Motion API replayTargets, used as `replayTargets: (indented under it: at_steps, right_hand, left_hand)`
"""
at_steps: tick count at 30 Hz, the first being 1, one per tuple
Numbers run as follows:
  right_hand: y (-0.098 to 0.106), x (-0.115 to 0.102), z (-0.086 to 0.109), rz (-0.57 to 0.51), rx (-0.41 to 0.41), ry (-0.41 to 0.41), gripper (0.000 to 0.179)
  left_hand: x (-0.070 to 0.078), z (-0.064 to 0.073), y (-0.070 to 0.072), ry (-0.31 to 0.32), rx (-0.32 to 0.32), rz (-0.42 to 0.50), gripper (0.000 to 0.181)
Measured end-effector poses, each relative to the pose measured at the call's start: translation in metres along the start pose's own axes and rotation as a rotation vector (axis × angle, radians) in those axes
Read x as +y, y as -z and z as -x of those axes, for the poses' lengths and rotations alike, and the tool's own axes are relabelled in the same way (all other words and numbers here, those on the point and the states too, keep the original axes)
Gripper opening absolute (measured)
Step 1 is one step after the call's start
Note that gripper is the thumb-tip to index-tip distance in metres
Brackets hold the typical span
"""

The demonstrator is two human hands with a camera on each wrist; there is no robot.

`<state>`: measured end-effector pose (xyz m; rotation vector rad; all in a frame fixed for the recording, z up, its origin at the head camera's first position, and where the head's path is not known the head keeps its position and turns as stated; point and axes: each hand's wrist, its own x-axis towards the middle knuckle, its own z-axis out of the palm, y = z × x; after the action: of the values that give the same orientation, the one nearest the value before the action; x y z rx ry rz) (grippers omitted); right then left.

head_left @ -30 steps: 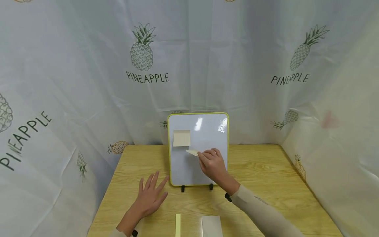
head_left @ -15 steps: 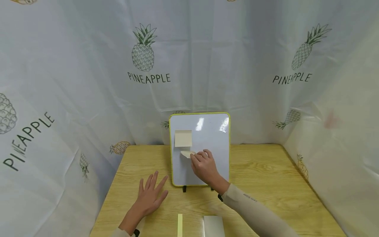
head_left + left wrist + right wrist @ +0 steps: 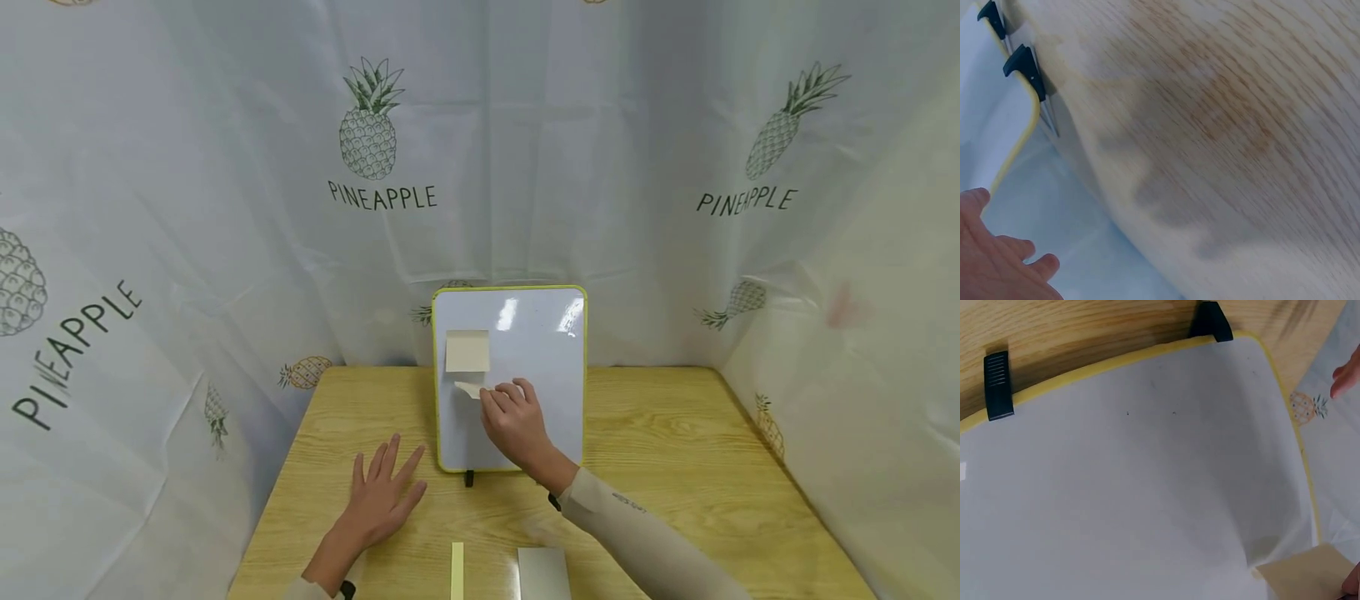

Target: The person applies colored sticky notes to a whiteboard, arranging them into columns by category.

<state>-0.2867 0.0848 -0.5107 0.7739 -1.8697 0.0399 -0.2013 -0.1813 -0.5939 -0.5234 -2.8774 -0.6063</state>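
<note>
While one pale square note (image 3: 467,351) is up on the whiteboard (image 3: 536,358), a second note (image 3: 468,390) is not laid flat yet. It sits just below the first, on the board's left side, tilted out from the surface, one end in the right hand (image 3: 514,419). Right thumb and fingertips pinch it; whether its free end touches the board can't be told, even from the right wrist view.

Progress, judged from layout: first note done, second lined up roughly under it. Left on that one: getting it flat against the board and letting go. The board's right half carries no note.

Left hand (image 3: 378,500) is beside the board's lower left corner, fingers spread and straight, gripping nothing. Contact with table or board edge: can't tell.

Board stands upright-ish, yellow rim, black support foot (image 3: 469,478) showing underneath. Further out on the wooden table (image 3: 660,450), near edge: narrow yellow strip (image 3: 457,571) and grey-white rectangle (image 3: 543,575), side by side, apart. Pineapple-print curtain (image 3: 600,167) behind.
</note>
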Motion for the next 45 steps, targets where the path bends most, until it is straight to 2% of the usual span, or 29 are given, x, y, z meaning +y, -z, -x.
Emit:
replayTargets:
  at_steps: [14, 19, 25, 28, 31, 33, 37, 40, 45]
  right_hand:
    - [-0.009, -0.013, 0.006, 0.011, -0.043, 0.026, 0.014]
    - [-0.008, -0.015, 0.003, 0.027, -0.049, 0.02, 0.014]
    - [-0.01, -0.016, 0.003, 0.022, -0.068, 0.019, 0.014]
    - [-0.013, -0.018, 0.006, 0.012, -0.073, 0.007, 0.014]
    - [-0.014, -0.019, 0.009, 0.009, -0.078, -0.002, 0.013]
    - [-0.015, -0.02, 0.01, 0.01, -0.077, -0.005, 0.013]
    - [-0.017, -0.022, 0.011, 0.022, -0.076, -0.015, 0.013]
    - [-0.018, -0.023, 0.012, 0.036, -0.07, -0.02, 0.013]
    - [-0.019, -0.024, 0.014, 0.056, -0.062, -0.019, 0.017]
  left_hand:
    - [0.003, 0.001, 0.001, 0.028, -0.047, 0.022, 0.056]
    - [0.002, 0.001, 0.0, 0.045, -0.063, 0.031, 0.056]
    - [-0.001, -0.003, -0.004, 0.067, -0.056, 0.043, 0.056]
    - [-0.001, -0.013, -0.005, 0.124, -0.07, 0.119, 0.056]
    - [0.001, -0.029, -0.006, 0.18, -0.061, 0.233, 0.056]
    - [0.001, -0.043, -0.007, 0.207, -0.029, 0.297, 0.057]
    - [0.002, -0.072, -0.003, 0.23, 0.084, 0.424, 0.054]
    - [0.006, -0.091, 0.001, 0.257, 0.121, 0.53, 0.053]
    - [0.015, -0.115, 0.005, 0.279, 0.089, 0.721, 0.047]
